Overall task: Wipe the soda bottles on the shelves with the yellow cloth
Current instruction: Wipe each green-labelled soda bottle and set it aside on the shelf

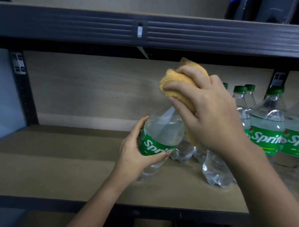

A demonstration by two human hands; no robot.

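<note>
Soda bottle (158,140), clear with green label, tilted toward 1 o'clock at mid-shelf (52,174), base apparently lifted or barely touching; left hand (138,158) curled round its label band, right hand (203,113) at 12 o'clock of it clutching the bunched yellow cloth (181,83) over the hidden cap and neck. Standing bottles (268,121), green-capped, crowd 3 o'clock, nearest one (215,173) just beside the right forearm; dark bottles (258,9) on the upper shelf at 1 o'clock. Risk, as judged: a sweeping right forearm could topple the neighbours, and hard rubbing could twist the slick bottle from the left grip.
</note>
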